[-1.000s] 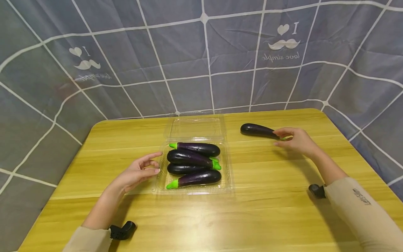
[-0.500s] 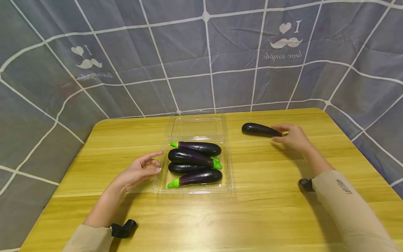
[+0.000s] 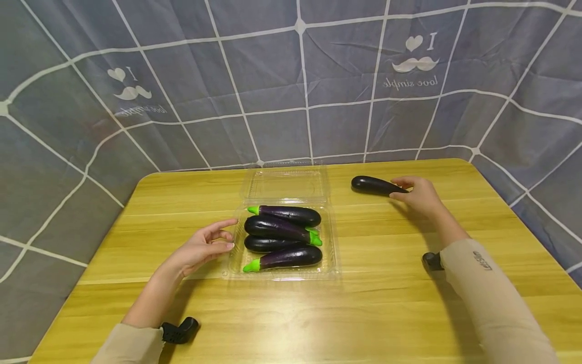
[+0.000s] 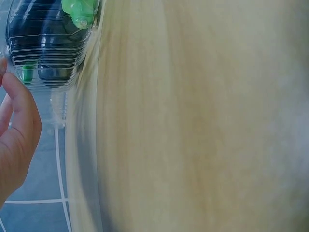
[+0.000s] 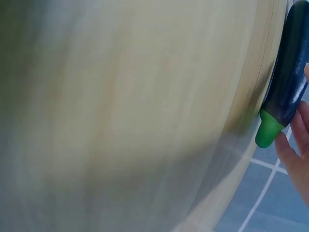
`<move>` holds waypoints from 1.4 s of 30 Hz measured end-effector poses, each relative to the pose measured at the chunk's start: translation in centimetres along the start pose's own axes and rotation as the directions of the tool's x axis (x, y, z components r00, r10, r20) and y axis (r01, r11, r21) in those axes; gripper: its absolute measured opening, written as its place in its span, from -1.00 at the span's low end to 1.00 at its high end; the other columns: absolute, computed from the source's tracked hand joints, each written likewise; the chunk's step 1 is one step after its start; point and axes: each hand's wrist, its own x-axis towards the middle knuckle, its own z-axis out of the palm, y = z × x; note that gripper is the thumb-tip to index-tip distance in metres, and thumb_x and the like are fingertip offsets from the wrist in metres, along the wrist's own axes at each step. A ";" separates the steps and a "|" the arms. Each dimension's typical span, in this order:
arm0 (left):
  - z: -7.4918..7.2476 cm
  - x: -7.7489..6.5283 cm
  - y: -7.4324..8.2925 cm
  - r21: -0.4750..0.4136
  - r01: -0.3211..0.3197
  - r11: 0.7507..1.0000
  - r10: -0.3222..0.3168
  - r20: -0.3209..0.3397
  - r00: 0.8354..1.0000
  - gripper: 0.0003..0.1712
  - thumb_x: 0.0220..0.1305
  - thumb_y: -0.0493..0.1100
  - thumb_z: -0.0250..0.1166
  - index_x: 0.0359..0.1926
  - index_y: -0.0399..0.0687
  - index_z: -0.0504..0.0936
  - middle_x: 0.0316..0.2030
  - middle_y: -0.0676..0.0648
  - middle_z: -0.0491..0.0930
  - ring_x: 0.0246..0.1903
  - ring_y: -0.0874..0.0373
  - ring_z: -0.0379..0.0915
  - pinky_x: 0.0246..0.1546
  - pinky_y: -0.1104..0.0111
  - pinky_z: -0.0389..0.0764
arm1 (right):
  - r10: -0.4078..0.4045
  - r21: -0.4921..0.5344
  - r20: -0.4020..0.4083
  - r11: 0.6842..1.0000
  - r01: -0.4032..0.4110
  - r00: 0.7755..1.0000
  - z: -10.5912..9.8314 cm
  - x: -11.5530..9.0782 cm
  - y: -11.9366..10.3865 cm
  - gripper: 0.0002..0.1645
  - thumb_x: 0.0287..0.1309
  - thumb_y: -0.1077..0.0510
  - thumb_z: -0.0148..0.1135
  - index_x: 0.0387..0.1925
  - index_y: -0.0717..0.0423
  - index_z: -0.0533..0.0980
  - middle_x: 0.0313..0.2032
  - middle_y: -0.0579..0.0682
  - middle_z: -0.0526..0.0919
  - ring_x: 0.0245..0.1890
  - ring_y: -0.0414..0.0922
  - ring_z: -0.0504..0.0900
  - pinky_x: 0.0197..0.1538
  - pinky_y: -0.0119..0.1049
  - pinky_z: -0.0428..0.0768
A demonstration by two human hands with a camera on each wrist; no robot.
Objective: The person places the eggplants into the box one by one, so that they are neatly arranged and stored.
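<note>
A dark purple eggplant (image 3: 373, 185) lies at the back right. My right hand (image 3: 422, 196) holds its narrow end between thumb and fingers. The right wrist view shows its green stem cap (image 5: 268, 129) beside a fingertip, with part of that hand cut off by the frame. Left of centre, a clear plastic clamshell box (image 3: 335, 247) stands with its lid (image 3: 286, 184) folded back. Several eggplants (image 3: 291, 257) with green caps lie in it, their ends pointing both ways. At the box's left wall, my left hand (image 3: 197, 251) rests with loosely bent fingers, fingertips at the rim.
The wooden table (image 3: 291, 318) carries the box and the single eggplant. A grey curtain (image 3: 263, 76) with white lines hangs behind and at both sides. Each wrist bears a small black camera (image 3: 181, 331).
My right hand has moved left along the lone eggplant, from its stem tip to around its narrow end. The left hand stays by the box. The head view has shifted slightly.
</note>
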 end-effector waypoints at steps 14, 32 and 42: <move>0.1 0.0 0.0 0.007 0.010 1.000 -0.010 -0.003 1.000 -0.22 0.22 -0.39 0.19 0.40 -0.25 0.05 -0.21 -0.03 0.39 -0.21 0.24 0.43 -0.14 0.42 0.53 | -0.066 -0.056 -0.066 0.996 0.062 0.996 0.5 0.3 0.1 -0.70 0.20 0.28 0.17 -0.07 0.40 0.53 -0.23 0.34 0.60 -0.20 0.20 0.53 -0.16 0.03 0.45; 0.1 0.1 0.2 0.007 0.008 1.000 -0.008 0.001 1.000 -0.23 0.23 -0.39 0.19 0.40 -0.27 0.04 -0.21 -0.03 0.39 -0.23 0.24 0.43 -0.15 0.42 0.53 | -0.040 -0.057 -0.005 0.998 0.039 0.999 0.2 1.0 0.5 -0.59 0.19 0.22 0.21 0.03 0.39 0.48 -0.19 0.35 0.58 -0.18 0.20 0.53 -0.13 0.02 0.46; 0.1 -0.1 0.2 0.017 0.014 1.000 -0.014 -0.009 1.000 -0.22 0.22 -0.38 0.20 0.40 -0.26 0.04 -0.21 -0.03 0.39 -0.23 0.24 0.43 -0.16 0.43 0.53 | -0.025 -0.046 0.074 0.999 0.029 0.997 0.2 1.1 0.6 -0.53 0.19 0.15 0.22 0.04 0.42 0.48 -0.10 0.36 0.57 -0.13 0.19 0.53 -0.06 -0.01 0.45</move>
